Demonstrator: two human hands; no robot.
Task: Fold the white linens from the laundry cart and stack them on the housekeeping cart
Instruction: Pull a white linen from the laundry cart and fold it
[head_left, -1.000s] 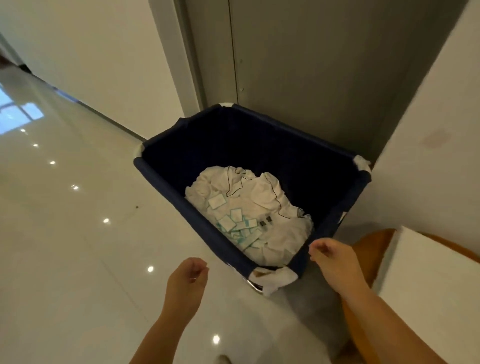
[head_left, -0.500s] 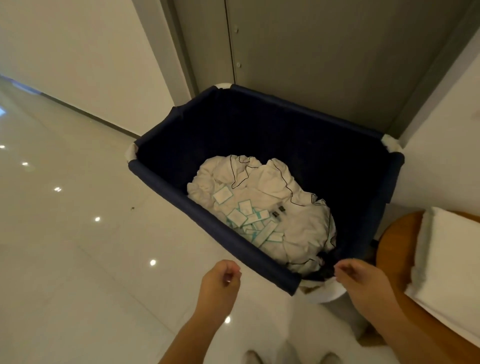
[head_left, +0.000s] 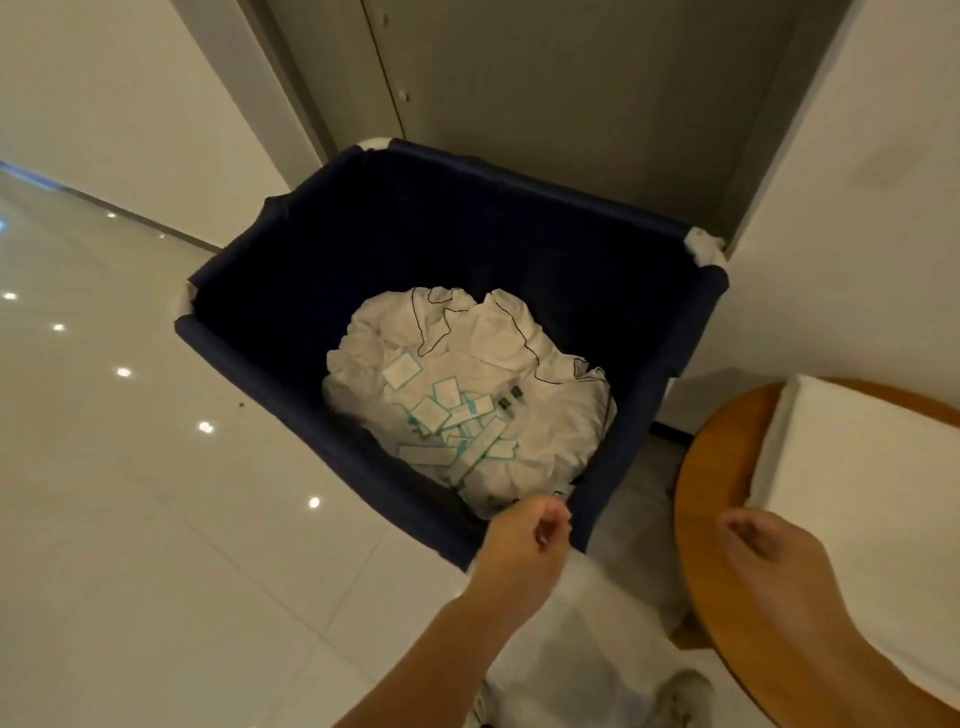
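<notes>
One view only, from a camera on the person's head, looking forward and steeply down. It stands close over the near corner of the cart (head_left: 644, 400), seeing straight into its bin, with the floor (head_left: 130, 519) falling away to the left and a wall and door behind. The wide lens bends the edges (the walls lean). Both forearms enter from the bottom edge, the left hand (head_left: 524, 540) and right hand (head_left: 769, 551) nearest the lens; the table (head_left: 711, 519) is cut off at right.
</notes>
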